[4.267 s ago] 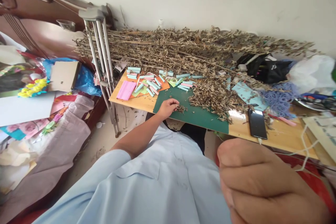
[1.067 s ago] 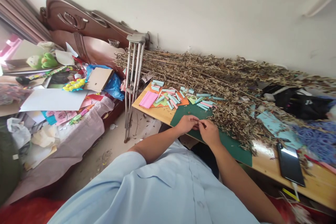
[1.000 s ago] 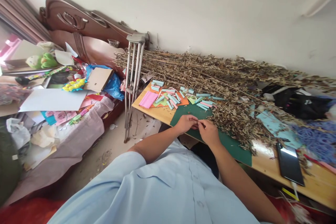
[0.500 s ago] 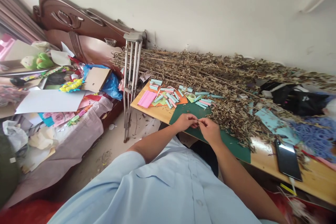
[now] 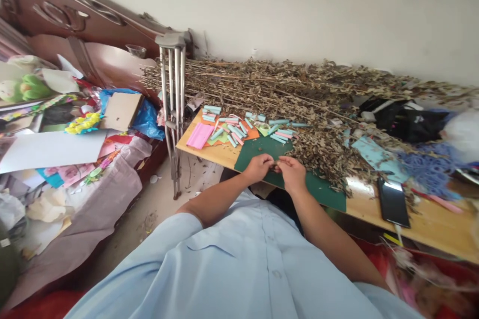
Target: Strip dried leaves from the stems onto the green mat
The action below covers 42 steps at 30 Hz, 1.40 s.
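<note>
My left hand (image 5: 258, 168) and right hand (image 5: 294, 174) meet just above the near edge of the green mat (image 5: 325, 192). The fingertips of both are drawn to a narrow pinch on a small brown scrap (image 5: 276, 165), dry leaf by its look; it sits right between them. I cannot tell which of my 2 hands has the firmer hold.

I judge that a light touch suits it: something this dry may crumble if I squeeze hard, so small rolling moves of thumb and forefinger beat a tug. Working farther in towards 12 o'clock would be wiser, since crumbs could drop off the mat at 6 o'clock.

The pile of loose leaves (image 5: 322, 154) lies on the mat between 2 and 3 o'clock, near my right knuckles, where a careless swing could scatter it. At 12 o'clock, just past the mat's bare part, are pale blue and pink rolls (image 5: 279, 138); more rest towards 10 o'clock, beside a pink sheet (image 5: 200, 135). Such rolls would probably shift at a brush of my wrist. Beyond them, long dry stalks (image 5: 262, 79) stretch across the back, hemming in my reach.

Farther out, the black phone (image 5: 393, 204) lies between 3 and 4 o'clock with its cable attached, and metal crutches (image 5: 172, 84) stand upright at 10 o'clock.
</note>
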Available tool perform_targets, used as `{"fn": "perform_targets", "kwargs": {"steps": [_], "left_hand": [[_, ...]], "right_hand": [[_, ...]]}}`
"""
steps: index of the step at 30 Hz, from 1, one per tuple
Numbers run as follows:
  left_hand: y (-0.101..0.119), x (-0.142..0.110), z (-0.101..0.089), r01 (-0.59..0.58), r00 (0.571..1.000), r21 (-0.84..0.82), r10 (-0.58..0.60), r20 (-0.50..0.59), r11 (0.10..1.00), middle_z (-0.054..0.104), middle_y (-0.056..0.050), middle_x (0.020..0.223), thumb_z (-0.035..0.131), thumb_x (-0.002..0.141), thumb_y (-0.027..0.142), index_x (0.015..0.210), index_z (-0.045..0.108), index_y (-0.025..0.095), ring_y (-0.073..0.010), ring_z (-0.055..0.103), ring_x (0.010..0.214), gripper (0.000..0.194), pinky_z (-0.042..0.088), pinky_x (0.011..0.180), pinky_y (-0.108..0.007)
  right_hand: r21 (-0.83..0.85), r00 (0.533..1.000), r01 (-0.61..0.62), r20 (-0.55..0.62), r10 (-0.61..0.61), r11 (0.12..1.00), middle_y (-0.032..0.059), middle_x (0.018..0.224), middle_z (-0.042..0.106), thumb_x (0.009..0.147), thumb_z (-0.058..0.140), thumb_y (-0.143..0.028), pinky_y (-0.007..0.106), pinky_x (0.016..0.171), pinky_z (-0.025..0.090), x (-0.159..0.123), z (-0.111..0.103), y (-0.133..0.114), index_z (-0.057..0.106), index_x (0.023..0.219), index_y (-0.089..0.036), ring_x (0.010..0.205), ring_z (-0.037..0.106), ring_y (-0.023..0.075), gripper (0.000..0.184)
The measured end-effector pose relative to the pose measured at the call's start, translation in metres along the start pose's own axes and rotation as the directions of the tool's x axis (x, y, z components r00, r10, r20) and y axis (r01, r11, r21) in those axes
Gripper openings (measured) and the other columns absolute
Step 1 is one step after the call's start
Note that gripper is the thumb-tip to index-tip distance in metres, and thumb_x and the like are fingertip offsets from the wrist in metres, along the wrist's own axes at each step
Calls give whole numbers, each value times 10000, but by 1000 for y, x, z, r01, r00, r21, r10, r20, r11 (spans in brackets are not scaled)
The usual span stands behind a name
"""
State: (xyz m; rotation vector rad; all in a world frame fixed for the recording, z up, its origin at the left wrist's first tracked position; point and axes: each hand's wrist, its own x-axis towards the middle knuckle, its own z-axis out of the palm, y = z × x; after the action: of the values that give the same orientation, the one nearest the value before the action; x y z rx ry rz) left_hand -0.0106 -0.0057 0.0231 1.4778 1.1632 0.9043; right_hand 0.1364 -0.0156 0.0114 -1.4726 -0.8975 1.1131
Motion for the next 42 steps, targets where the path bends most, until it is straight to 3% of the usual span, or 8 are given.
{"fn": "perform_targets", "kwargs": {"steps": [3,17,25,29,32,35,39,42], "left_hand": [[-2,3,-3,46,999,-103,-46,10,994,558,33,635,546,881,275,814,647,154,-91,498,593,172,398,611,-204],[-11,7,-3,73,997,-281,-63,45,957,590,31,629,695,813,327,897,646,151,-75,522,504,201,417,505,-199],[-4,7,-5,107,994,-269,-95,56,957,617,12,628,672,836,323,876,671,139,-81,548,512,189,455,523,-205],[-6,8,-5,107,994,-271,-93,66,957,627,4,658,675,830,332,886,688,136,-86,560,551,205,470,556,-209],[-8,9,-6,103,993,-238,-85,84,966,622,5,663,665,835,332,910,685,136,-91,558,551,211,457,558,-215],[-9,9,-4,78,994,-118,-67,91,990,592,20,638,606,870,302,900,669,148,-94,522,537,169,418,555,-221],[-8,7,1,-81,996,111,77,43,991,611,-7,724,525,874,174,822,634,156,-120,539,683,123,422,673,-240],[-8,7,3,-121,993,150,118,24,981,611,-18,747,507,874,155,805,613,157,-131,532,719,127,417,705,-251]], "right_hand": [[64,1000,-12,-4,12,998,16,708,712,630,754,-369,320,565,591,1,-1,-5,692,933,-181,592,671,178,362],[-156,972,150,201,-118,976,34,815,759,784,659,-356,380,741,615,-1,-8,-7,765,900,-213,717,716,205,213],[-367,884,462,270,-383,807,48,1012,766,835,594,-276,380,921,555,-5,-12,-12,783,933,-237,958,703,214,217],[-415,906,423,226,-358,806,38,911,769,852,590,-278,362,838,569,-4,-11,-9,765,934,-233,834,711,206,199],[-397,935,349,202,-291,849,26,886,771,851,603,-282,350,799,582,-3,-11,-5,732,983,-230,792,720,197,192],[-423,931,361,208,-299,831,34,930,777,840,611,-266,353,835,584,-3,-13,-3,713,1009,-233,855,734,203,200],[-495,913,407,225,-340,768,39,914,774,827,619,-245,372,853,582,-6,-15,-4,711,984,-243,856,737,215,181],[-412,935,353,182,-304,840,40,883,767,809,641,-275,384,840,593,-7,-12,-3,699,947,-238,819,733,214,154]]}}
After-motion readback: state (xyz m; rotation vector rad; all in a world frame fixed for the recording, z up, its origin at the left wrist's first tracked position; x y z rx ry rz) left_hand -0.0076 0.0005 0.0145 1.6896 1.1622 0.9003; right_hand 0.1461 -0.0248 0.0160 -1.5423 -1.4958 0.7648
